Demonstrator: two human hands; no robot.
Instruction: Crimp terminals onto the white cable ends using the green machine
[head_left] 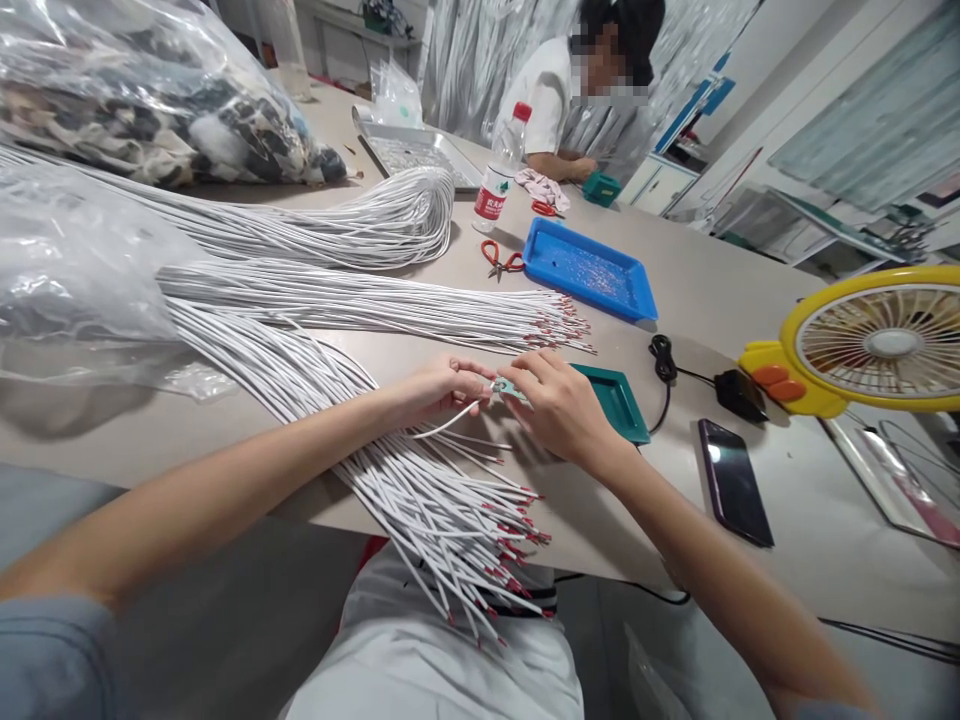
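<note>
My left hand is closed on a white cable near its end, the fingertips pinching it. My right hand grips a small flat pale-green piece, which meets the cable end between the two hands; its exact kind is too small to tell. Beneath my left forearm a loose bundle of white cables fans out over the table's front edge, with red tips. A second cable bundle lies behind my hands, its reddish ends pointing right. Partly hidden by my right hand is a green tray.
Farther back are a blue tray, orange-handled scissors and a water bottle. On the right lie a phone and a yellow fan. Coiled cables and plastic bags fill the left. A co-worker sits opposite.
</note>
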